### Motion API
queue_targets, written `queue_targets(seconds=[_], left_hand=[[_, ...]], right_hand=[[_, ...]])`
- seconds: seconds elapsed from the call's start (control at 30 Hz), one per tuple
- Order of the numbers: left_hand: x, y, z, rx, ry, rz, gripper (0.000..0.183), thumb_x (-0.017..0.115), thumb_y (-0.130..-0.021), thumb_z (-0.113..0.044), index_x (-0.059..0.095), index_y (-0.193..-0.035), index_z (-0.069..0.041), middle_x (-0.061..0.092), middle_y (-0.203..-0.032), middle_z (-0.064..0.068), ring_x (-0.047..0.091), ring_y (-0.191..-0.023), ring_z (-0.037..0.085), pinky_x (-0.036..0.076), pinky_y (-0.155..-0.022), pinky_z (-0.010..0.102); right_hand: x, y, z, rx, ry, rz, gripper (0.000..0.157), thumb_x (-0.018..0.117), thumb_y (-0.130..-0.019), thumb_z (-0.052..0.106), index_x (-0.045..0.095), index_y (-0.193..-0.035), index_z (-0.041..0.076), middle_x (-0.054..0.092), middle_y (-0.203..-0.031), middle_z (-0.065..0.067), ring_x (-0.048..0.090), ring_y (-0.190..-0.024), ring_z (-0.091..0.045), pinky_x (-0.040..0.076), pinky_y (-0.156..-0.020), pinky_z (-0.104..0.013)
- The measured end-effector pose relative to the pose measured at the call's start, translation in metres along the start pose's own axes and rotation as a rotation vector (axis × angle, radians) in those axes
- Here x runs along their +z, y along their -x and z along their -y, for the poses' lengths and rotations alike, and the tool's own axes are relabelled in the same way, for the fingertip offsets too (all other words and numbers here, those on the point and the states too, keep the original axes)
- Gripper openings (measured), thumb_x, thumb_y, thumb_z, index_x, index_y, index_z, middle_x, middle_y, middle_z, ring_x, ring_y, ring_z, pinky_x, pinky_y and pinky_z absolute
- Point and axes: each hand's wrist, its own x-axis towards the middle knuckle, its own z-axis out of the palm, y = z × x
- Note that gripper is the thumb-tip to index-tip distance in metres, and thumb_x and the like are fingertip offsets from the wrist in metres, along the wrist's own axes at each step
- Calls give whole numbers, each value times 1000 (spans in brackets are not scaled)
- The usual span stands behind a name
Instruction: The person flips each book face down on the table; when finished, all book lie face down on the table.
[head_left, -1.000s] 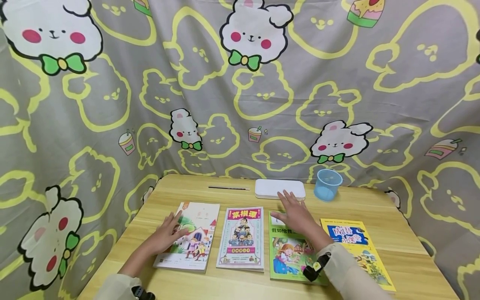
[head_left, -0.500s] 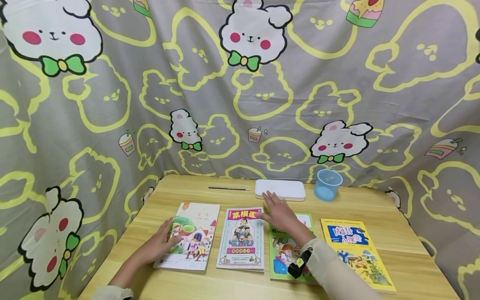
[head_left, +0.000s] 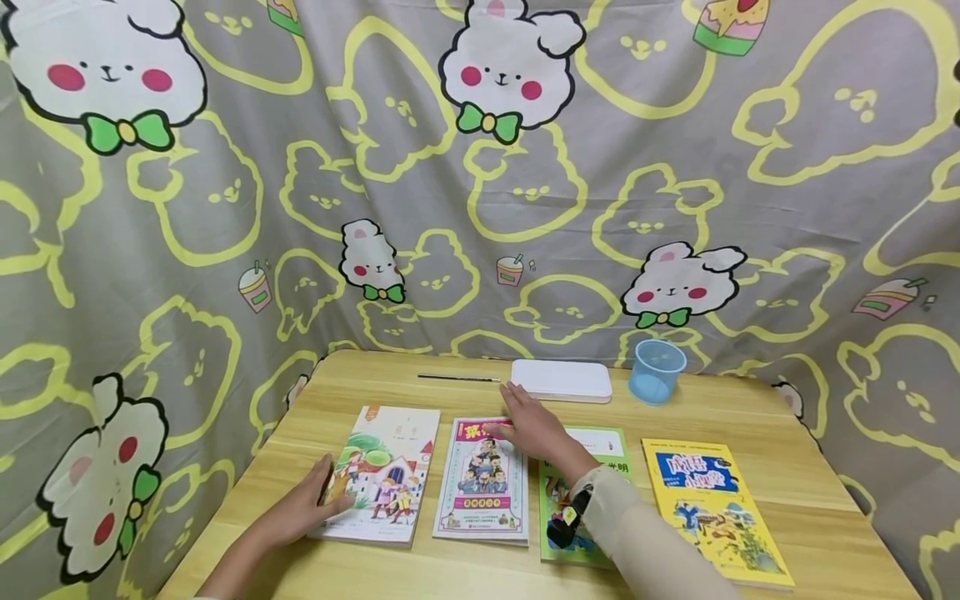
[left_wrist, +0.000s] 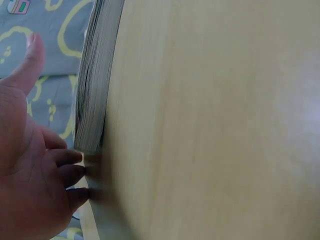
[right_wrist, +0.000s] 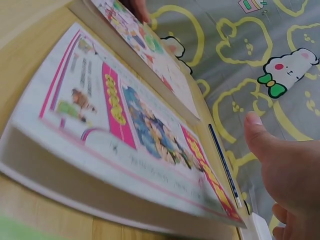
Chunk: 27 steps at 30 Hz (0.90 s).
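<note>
My left hand (head_left: 296, 508) is at the left edge of a white storybook (head_left: 393, 479), thumb spread away from the fingers. In the left wrist view, the fingertips (left_wrist: 77, 170) lie low at the corner of the book's page edges (left_wrist: 97, 75). My right hand (head_left: 536, 425), fingers extended, reaches over the top right corner of a pink-and-white book (head_left: 480, 492). The right wrist view has this hand (right_wrist: 292, 172) beside that book's far end, holding nothing. Under the right forearm lies a green book (head_left: 611, 458), partly covered. A yellow book (head_left: 716, 517) lies farther right.
Along the back of the wooden table (head_left: 360, 375) lie a pencil (head_left: 457, 378) and a flat white case (head_left: 562, 379). A blue plastic cup (head_left: 656, 372) stands right of the case. A patterned grey curtain (head_left: 420, 192) hangs around the table.
My right hand has moved left, from over the green book to the pink-and-white book's corner. My left hand has slid left and down, off the white book's cover to its edge.
</note>
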Motion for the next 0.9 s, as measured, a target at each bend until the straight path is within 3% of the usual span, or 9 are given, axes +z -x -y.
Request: queue_targets(seconds=[0.23,0.33,0.6,0.9], left_hand=[[0,7,5,65,25,16,124,87,-83,-39,5,-155,20,5,-159,47,8,-147,62,19,-116,75],[0,8,8,90,39,13,129,93,-76,-34,6,-156,18,7,-160,45,7,-148,61,16,-117,74],[-1,11,13,115,59,8,133,98,-65,-29,14,-158,14,11,-162,41,5,-149,60,9,-116,73],[-2,13,15,123,66,28,133,98,-65,-27,14,-160,10,9,-163,38,2,-149,60,7,-116,73]], right_hand=[[8,-13,11,-10,-31,34,90,58,-100,58,22,-165,7,20,-171,-14,24,-156,-35,33,-121,-57],[12,-20,17,-15,-56,53,89,57,-100,57,21,-165,8,19,-171,-14,24,-156,-35,32,-121,-56],[21,-35,28,-50,-167,128,86,56,-102,55,17,-166,13,15,-173,-11,24,-156,-33,30,-123,-54],[35,-53,35,-90,-223,178,84,58,-103,50,20,-166,10,19,-172,-12,24,-156,-32,27,-125,-52]])
